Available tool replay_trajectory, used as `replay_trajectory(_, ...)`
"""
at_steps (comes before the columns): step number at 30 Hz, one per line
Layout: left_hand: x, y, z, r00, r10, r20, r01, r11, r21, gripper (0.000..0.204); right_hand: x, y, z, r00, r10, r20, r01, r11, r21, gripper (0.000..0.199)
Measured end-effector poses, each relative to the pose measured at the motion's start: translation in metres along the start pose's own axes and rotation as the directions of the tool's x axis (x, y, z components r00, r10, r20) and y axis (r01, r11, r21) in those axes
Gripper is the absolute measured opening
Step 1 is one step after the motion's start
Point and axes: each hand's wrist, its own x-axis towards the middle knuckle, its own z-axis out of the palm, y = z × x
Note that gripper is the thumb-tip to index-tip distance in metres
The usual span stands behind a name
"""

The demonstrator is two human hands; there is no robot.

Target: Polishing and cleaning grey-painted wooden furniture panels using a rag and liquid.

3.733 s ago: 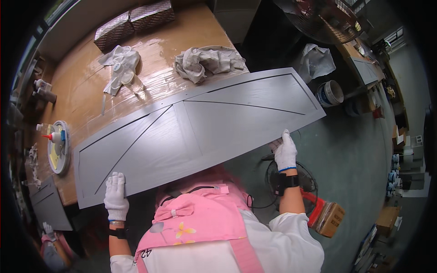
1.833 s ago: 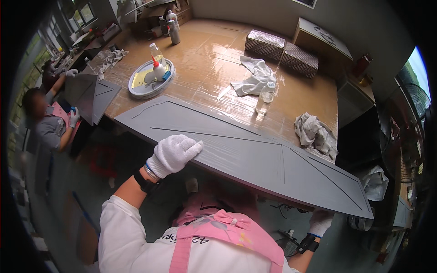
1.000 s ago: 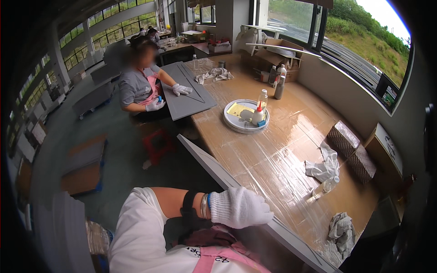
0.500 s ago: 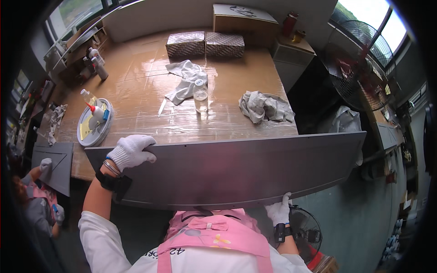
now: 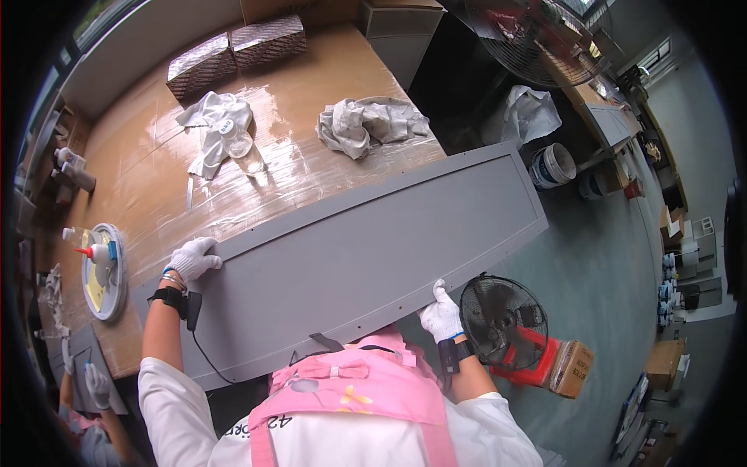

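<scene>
A long grey cabinet-type panel [image 5: 358, 249] with a raised border and small holes along its edge lies across my front, partly over the table edge. My left hand [image 5: 194, 259], in a white knit glove, grips its far edge near the left end. My right hand [image 5: 442, 313], gloved too, holds the near edge right of the middle, thumb on top of the face. The fingers of my right hand are partly hidden by the panel. A black strap with a cable sits on my left wrist.
On the film-covered table [image 5: 311, 70] stand a clear bottle [image 5: 237, 140], grey rags [image 5: 369, 124], patterned boxes [image 5: 268, 40] and a lid [image 5: 117, 292] carrying a red-tipped glue bottle [image 5: 99, 254]. A floor fan [image 5: 504, 323] is by my right arm. A co-worker's gloved hand [image 5: 97, 385] shows at lower left.
The view has swung to the right, so the table items appear further left. The panel has tipped flatter, showing more of its face, with both my hands still on it.
</scene>
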Motion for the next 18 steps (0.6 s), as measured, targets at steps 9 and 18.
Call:
replay_trajectory(9,0.032,-0.017,0.002,0.977,-0.024,-0.210,0.010,0.998,-0.065,0.054,0.020,-0.002,0.059,0.999,0.036,0.027,-0.030,0.977,-0.209,0.013)
replay_trajectory(18,-0.016,-0.015,0.051,0.757,0.064,-0.650,-0.084,0.996,0.000,0.060,-0.016,-0.083,0.136,0.993,0.034,0.112,0.116,-0.146,-0.983,0.034)
